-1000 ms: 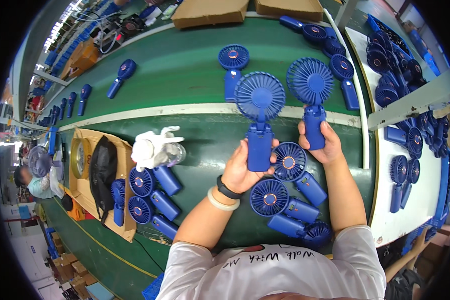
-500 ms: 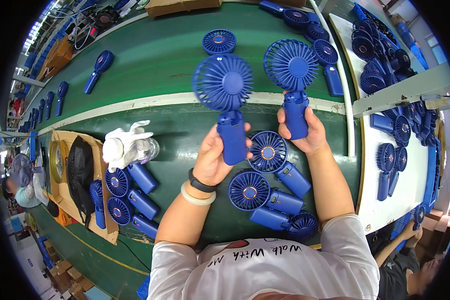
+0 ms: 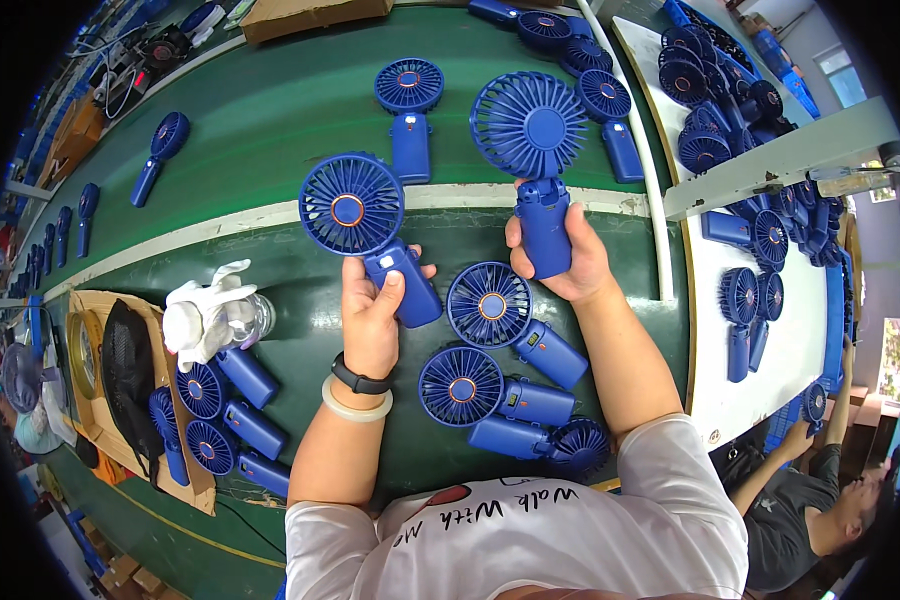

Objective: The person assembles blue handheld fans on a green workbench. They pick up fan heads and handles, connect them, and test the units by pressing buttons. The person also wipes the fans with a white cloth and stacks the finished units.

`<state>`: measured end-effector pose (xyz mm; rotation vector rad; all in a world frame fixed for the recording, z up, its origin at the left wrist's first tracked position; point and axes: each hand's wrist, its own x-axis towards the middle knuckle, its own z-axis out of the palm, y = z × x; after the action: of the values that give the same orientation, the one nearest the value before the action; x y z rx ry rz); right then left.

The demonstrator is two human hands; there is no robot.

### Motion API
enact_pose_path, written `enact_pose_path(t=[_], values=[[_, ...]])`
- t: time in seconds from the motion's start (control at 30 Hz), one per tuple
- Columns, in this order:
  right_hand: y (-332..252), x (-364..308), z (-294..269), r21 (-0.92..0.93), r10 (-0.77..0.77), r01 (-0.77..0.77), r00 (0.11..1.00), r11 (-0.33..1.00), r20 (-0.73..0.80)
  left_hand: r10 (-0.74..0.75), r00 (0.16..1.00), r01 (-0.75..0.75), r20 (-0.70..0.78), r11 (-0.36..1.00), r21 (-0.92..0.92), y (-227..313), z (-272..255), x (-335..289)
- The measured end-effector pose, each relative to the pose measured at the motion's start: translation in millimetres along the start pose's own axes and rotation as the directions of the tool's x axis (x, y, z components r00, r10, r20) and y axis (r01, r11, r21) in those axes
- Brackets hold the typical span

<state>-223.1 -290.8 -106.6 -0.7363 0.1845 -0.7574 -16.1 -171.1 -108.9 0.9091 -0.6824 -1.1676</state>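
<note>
Three loose handheld fans [image 3: 530, 398] nearest, 5 o'clock, flat on the green workbench [image 3: 310, 340]; heads joined to handles, no hand on them. At 8: fan cluster [image 3: 255, 428] beside the cardboard tray [image 3: 195, 490].

Left hand [image 3: 370, 325], 9 o'clock: I see thumb and fingers wrapped round the handle of the copper-ringed fan [image 3: 355, 215], front grille showing, head toward 10. Right hand [image 3: 565, 250], 2 o'clock: fingers closed round the handle of the rear-facing fan [image 3: 542, 150], plain back toward my camera, head toward 1. Both look lifted. White glove [image 3: 205, 320] draped on a clear jar [image 3: 261, 318], 9 o'clock.

Farther: conveyor belt [image 3: 270, 140], belt fan [image 3: 410, 130] at 12, more strung out past 10. White table [image 3: 795, 330] at 3, many fans on it; co-worker [image 3: 790, 525] at 4.

Progress, my judgement: fans I can make out seem whole; only this pair is in hand, the rest set down. Which lots are finished and which remain, I cannot tell from here.
</note>
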Motion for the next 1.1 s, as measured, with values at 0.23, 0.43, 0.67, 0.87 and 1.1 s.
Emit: enact_pose_path(t=[0.23,0.43,0.67,0.87,1.1], values=[[5,1,22,-0.287,-0.076,0.047,0.993,0.957,-0.091,0.015,0.998,-0.018,-0.058,0.999,-0.047,-1,4,0],[3,-1,16,-0.209,-0.030,0.028,1.000,0.978,-0.006,0.043,0.997,-0.044,-0.056,0.999,-0.012,-5,2,0],[3,1,12,-0.110,-0.014,0.018,0.999,0.994,0.033,-0.020,1.000,0.020,-0.003,0.997,-0.073,-1,2,-2],[4,1,9,-0.089,-0.014,0.019,0.998,0.996,0.055,0.026,1.000,-0.027,-0.010,0.996,-0.083,-3,1,-2],[3,3,6,0.000,-0.026,0.026,1.000,1.000,-0.010,0.084,0.996,-0.085,-0.014,0.995,-0.059,-6,2,1]])
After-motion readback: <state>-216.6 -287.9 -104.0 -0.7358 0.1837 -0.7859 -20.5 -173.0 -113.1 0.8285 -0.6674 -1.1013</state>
